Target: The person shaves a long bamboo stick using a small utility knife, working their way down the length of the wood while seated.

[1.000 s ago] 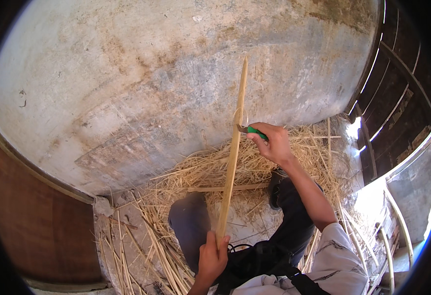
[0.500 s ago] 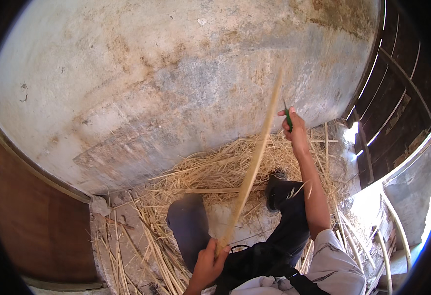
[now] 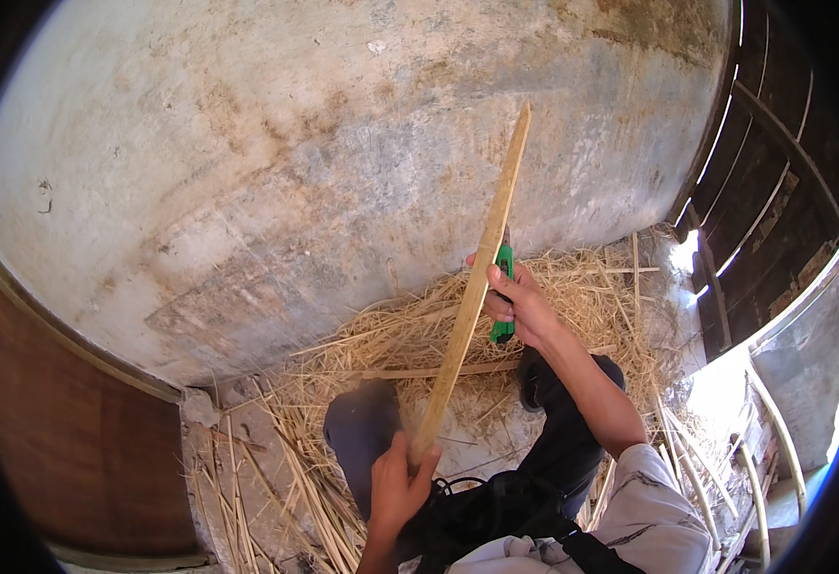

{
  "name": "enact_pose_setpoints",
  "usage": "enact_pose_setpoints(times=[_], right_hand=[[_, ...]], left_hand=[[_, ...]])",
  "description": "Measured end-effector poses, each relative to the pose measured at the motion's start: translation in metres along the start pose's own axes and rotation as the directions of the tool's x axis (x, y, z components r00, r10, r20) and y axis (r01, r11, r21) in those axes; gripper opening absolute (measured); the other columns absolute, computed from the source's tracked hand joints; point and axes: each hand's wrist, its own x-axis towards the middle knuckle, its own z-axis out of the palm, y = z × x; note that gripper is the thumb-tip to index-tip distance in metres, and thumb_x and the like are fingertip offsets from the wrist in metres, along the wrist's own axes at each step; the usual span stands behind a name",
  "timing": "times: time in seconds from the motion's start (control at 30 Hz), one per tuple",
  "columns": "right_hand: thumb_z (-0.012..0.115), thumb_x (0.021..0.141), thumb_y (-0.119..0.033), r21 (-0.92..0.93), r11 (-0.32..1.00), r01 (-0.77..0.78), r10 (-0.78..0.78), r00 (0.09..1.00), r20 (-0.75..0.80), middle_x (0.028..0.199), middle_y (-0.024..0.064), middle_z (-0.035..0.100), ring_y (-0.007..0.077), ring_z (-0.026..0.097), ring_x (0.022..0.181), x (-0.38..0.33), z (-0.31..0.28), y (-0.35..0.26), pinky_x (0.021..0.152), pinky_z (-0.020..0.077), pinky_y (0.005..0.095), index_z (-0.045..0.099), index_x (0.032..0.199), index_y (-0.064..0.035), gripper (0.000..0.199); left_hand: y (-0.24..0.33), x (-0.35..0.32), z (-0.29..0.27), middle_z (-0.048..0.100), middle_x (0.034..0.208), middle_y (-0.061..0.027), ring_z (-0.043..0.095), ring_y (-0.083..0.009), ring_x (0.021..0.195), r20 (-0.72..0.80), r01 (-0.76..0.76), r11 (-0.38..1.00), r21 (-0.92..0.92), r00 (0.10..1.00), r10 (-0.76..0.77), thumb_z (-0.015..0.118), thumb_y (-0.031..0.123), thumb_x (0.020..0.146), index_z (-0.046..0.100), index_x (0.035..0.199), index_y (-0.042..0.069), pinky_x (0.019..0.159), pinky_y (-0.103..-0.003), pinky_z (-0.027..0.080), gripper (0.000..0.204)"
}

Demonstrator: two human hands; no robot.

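Note:
A long flat bamboo strip (image 3: 472, 297), pale yellow and pointed at its far end, slants up and away in front of me. My left hand (image 3: 400, 483) grips its near end, thumb along one side and fingers round the other. Midway up the strip, my right hand (image 3: 520, 298) is closed round a green utility knife (image 3: 504, 287). The knife stands against the right edge of the strip, its blade end pointing away from me and partly behind the strip. Whether the blade touches the bamboo I cannot tell.
A heap of straw-like shavings (image 3: 410, 330) lies along the foot of the stained wall (image 3: 343, 191). Split strips (image 3: 295, 469) lie on the floor at left; bent poles (image 3: 752, 497) lean at lower right. A brown panel (image 3: 75, 421) stands left, dark slatted boards (image 3: 764, 182) right.
My right hand has come nearer with the knife, from beyond the strip's right side to its middle edge. The strip's far tip has swung slightly left.

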Motion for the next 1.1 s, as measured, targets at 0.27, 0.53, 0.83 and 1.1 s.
enact_pose_setpoints(times=[0.27, 0.53, 0.83, 1.1], right_hand=[[0.061, 0.111, -0.044, -0.063, 0.997, 0.031, -0.035, 0.997, -0.062, 0.072, -0.0068, 0.048, 0.0020, 0.035, 0.054, -0.005, 0.004, -0.010, 0.050, 0.0290, 0.0222, 0.062, 0.144, -0.0037, 0.052], [0.068, 0.108, -0.032, -0.400, 0.875, 0.271, -0.264, 0.962, 0.073, 0.095, 0.0005, 0.065, 0.0052, 0.054, 0.072, -0.027, 0.017, 0.006, 0.063, 0.0460, 0.0232, 0.063, 0.143, -0.0037, 0.045], [0.079, 0.101, -0.015, -0.218, 0.975, 0.050, -0.042, 0.998, 0.044, 0.105, 0.0013, 0.073, 0.0069, 0.065, 0.092, -0.034, 0.034, 0.003, 0.077, 0.0530, 0.0257, 0.068, 0.129, -0.0038, 0.032], [0.068, 0.107, -0.022, -0.283, 0.921, 0.266, -0.271, 0.962, 0.022, 0.100, 0.0028, 0.071, 0.0108, 0.064, 0.088, -0.033, 0.034, -0.002, 0.075, 0.0507, 0.0285, 0.066, 0.123, -0.0032, 0.025]], left_hand=[[-0.002, 0.027, 0.018, 0.074, 0.086, -0.0157, 0.068, -0.0177, 0.071, -0.200, -0.166, 0.970, -0.176, 0.971, 0.130, 0.078, 0.011, 0.098, 0.070, 0.120, 0.000, 0.062, -0.032, 0.052, 0.026], [0.001, 0.029, 0.010, 0.061, 0.082, 0.0055, 0.050, -0.0012, 0.070, -0.158, -0.095, 0.942, -0.322, 0.986, 0.045, 0.066, 0.015, 0.108, 0.069, 0.125, -0.002, 0.059, -0.020, 0.037, 0.025], [0.019, 0.034, 0.013, 0.066, 0.078, -0.0065, 0.055, -0.0072, 0.071, -0.148, -0.126, 0.935, -0.331, 0.986, 0.080, 0.075, 0.011, 0.100, 0.069, 0.126, -0.002, 0.064, -0.028, 0.048, 0.029], [0.005, 0.031, 0.016, 0.075, 0.114, -0.0075, 0.067, -0.0103, 0.103, -0.034, -0.060, 0.960, -0.275, 0.998, 0.053, 0.067, -0.003, 0.101, 0.061, 0.138, -0.005, 0.088, -0.024, 0.053, 0.037]])
